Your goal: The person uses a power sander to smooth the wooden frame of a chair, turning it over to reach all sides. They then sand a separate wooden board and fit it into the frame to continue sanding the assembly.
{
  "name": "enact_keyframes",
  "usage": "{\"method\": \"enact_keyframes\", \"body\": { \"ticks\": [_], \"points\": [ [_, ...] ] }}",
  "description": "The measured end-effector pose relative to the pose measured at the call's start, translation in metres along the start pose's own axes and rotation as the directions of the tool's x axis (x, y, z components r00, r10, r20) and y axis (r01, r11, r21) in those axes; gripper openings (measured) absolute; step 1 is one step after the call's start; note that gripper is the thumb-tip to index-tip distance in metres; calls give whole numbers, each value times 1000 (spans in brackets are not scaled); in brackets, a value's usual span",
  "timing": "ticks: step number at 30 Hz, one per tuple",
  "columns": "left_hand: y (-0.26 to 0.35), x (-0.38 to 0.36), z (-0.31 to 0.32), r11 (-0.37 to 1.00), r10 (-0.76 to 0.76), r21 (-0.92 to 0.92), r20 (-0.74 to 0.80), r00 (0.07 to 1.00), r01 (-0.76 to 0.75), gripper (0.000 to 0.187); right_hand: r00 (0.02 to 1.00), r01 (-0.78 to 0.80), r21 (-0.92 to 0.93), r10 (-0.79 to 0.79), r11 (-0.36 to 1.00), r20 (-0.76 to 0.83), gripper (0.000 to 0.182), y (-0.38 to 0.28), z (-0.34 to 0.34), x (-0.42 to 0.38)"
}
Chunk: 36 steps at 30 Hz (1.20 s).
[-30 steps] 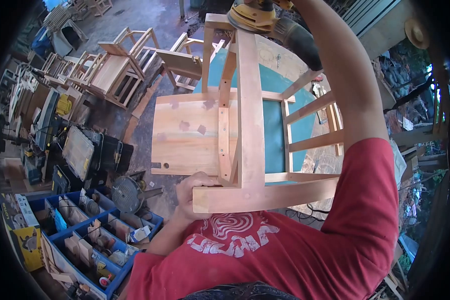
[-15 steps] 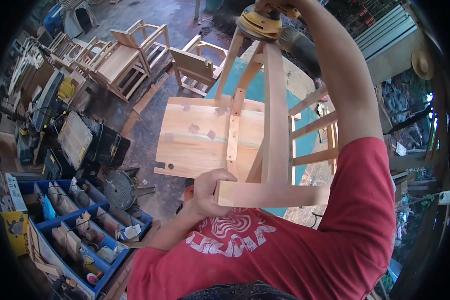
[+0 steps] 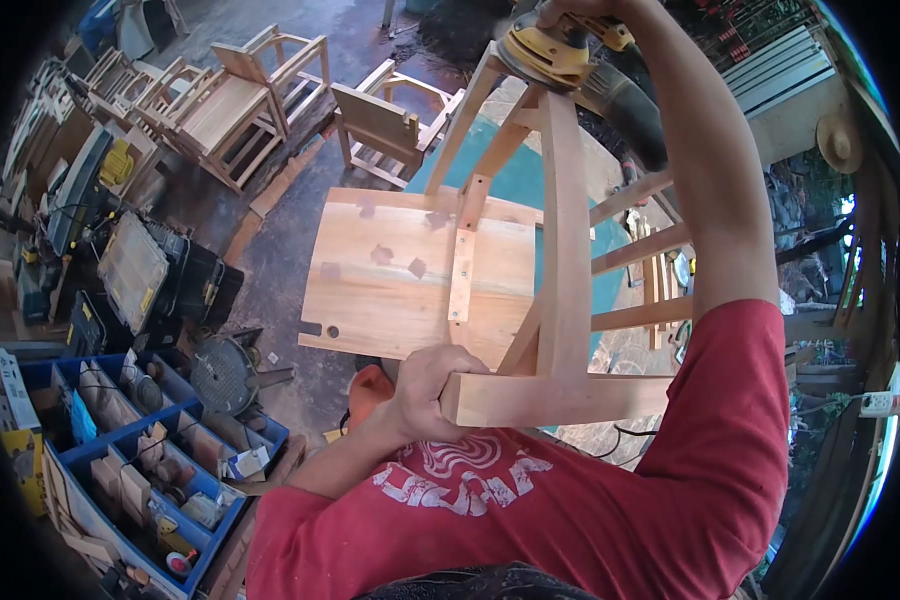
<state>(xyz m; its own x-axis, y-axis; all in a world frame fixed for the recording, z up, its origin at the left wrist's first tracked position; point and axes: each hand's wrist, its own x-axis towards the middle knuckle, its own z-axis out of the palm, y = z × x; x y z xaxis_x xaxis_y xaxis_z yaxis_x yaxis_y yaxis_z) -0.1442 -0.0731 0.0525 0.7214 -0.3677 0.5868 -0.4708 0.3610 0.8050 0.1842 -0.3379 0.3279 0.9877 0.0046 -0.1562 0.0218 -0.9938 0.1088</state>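
Note:
My left hand (image 3: 435, 392) is wrapped round the near end of a thick rail on a pale wooden chair frame (image 3: 562, 230). At the far end of the frame, my right hand (image 3: 573, 10) grips a yellow and black power sander (image 3: 548, 55), partly cut off by the top of the view. The sander's round pad lies right at the top of the frame's long post. Behind the frame is a wide wooden panel (image 3: 370, 285) with darker patches and a screwed strip (image 3: 461, 275). A dark hose trails from the sander behind my right forearm.
Under the frame lies a teal surface (image 3: 510, 150). A blue divided box (image 3: 120, 445) of parts stands at lower left, with black tool cases (image 3: 195, 275) behind it. Wooden chairs (image 3: 220, 115) stand at the back left. A straw hat (image 3: 838, 140) hangs at right.
The chair frame, with the sander and my left hand, sits slightly farther right and lower in view. The background has slid a little left. Both hands keep their grips.

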Motion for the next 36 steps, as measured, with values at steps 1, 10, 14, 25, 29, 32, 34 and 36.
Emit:
{"method": "enact_keyframes", "body": {
  "ticks": [1,10,14,25,29,32,34,36],
  "points": [
    [0,-1,0,1000,1,-2,-3,1000,-1,40,999,44,8,-43,999,-11,95,4,-4,-9],
    [-11,4,2,1000,-4,2,73,997,4,49,1000,-4,7,4,1000,-4,101,2,1,5],
    [-15,4,3,998,19,-62,59,998,-15,50,999,28,-16,-28,999,35,100,20,4,2],
    [-12,13,4,996,73,-59,46,996,-70,43,999,31,-41,-29,999,35,86,14,2,10],
    [-11,8,2,996,69,-60,54,996,-65,44,999,35,-9,-35,999,27,87,16,0,10],
    [-15,8,5,996,60,-68,48,997,-56,46,998,60,-39,-60,997,7,86,2,-4,17],
    [-13,7,4,995,53,-84,37,998,-49,45,993,-12,-47,17,999,116,85,-15,-9,10],
    [-10,10,3,998,49,-46,49,998,-46,46,999,37,-88,-34,995,33,84,7,2,21]
  ]
}}
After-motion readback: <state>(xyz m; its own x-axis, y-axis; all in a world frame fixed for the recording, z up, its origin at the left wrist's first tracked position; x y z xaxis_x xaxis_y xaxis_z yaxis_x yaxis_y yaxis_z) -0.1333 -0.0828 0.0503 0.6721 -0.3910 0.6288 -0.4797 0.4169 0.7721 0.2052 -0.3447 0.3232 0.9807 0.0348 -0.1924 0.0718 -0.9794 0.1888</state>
